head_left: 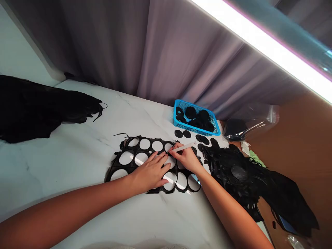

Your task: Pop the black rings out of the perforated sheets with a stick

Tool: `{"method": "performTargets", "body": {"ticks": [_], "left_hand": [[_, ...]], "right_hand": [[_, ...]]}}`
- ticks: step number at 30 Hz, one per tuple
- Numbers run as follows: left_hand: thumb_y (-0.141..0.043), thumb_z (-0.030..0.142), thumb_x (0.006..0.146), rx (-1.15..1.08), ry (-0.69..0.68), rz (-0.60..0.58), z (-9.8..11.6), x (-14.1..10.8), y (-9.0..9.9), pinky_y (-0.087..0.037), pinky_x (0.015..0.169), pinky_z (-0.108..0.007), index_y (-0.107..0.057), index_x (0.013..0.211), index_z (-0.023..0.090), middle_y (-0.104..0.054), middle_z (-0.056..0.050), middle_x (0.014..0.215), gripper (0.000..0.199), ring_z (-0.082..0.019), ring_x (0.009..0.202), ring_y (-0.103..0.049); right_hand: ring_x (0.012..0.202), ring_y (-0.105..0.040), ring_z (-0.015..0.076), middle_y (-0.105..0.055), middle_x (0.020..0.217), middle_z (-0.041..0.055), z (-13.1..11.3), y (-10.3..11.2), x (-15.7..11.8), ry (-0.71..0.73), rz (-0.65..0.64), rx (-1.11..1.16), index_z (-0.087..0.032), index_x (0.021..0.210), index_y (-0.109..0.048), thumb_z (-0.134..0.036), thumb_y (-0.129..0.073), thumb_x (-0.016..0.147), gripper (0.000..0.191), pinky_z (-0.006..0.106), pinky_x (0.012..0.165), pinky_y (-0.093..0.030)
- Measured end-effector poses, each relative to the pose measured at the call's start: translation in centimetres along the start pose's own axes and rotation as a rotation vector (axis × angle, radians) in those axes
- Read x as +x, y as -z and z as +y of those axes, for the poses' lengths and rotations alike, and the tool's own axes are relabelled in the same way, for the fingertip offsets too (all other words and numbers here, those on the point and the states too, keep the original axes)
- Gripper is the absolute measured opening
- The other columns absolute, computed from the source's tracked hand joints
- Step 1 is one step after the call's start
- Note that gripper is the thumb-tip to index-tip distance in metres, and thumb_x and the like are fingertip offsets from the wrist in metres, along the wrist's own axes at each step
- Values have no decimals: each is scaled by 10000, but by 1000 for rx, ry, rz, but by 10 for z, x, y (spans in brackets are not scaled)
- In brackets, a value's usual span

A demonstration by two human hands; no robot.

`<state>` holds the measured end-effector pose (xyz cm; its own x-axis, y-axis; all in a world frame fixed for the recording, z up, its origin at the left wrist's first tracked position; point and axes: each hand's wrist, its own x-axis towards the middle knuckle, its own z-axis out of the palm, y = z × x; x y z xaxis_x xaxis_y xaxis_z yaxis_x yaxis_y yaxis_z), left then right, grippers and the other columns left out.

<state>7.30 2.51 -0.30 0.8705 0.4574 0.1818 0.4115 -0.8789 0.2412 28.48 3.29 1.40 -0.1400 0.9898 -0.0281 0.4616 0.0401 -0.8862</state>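
A black sheet (131, 152) with rows of round holes lies on the white table, and the white surface shows through the holes. My left hand (152, 171) rests flat on the sheet, its fingers stretched out and slightly apart. Beside it, my right hand (187, 158) pinches a slim white pen-like tool (185, 146), held low and slanting. The tool's tip is near a hole in the top row, close to my left fingertips; fingers hide the tip itself. Loose black discs (183, 134) lie just beyond the sheet.
A blue plastic basket (197, 130) at the back holds several black discs. To the right is a heap of black scraps (230, 173) hanging over the table edge. Black material (38, 107) lies at left. A clear plastic bag (250, 121) sits at the right, below a grey curtain (166, 52).
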Motion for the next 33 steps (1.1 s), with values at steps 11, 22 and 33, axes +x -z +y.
{"method": "performTargets", "body": {"ticks": [11, 22, 33], "left_hand": [[-693, 421, 860, -25, 16, -17, 0, -1, 1, -193, 1147, -630, -519, 1294, 175, -482, -195, 1430, 528, -360, 1402, -370], [-654, 415, 885, -98, 19, 26, -2, -4, -1, -70, 1157, -654, -508, 1320, 201, -469, -173, 1449, 506, -353, 1403, -369], [-693, 411, 853, -102, 18, 16, -1, -2, 2, -89, 1172, -615, -533, 1296, 185, -505, -169, 1412, 523, -354, 1388, -388]], "right_hand": [[756, -602, 183, -703, 876, 28, -2, 0, -3, 19, 15, -53, -222, 746, -532, -332, -588, 879, 181, 297, 693, -446], [862, -647, 213, -710, 921, 45, -5, -3, -11, 39, 31, -40, -236, 737, -514, -341, -576, 902, 206, 325, 761, -465], [848, -614, 213, -677, 910, 53, -1, -6, -13, 157, 31, -245, -235, 763, -515, -287, -531, 944, 188, 334, 758, -456]]}}
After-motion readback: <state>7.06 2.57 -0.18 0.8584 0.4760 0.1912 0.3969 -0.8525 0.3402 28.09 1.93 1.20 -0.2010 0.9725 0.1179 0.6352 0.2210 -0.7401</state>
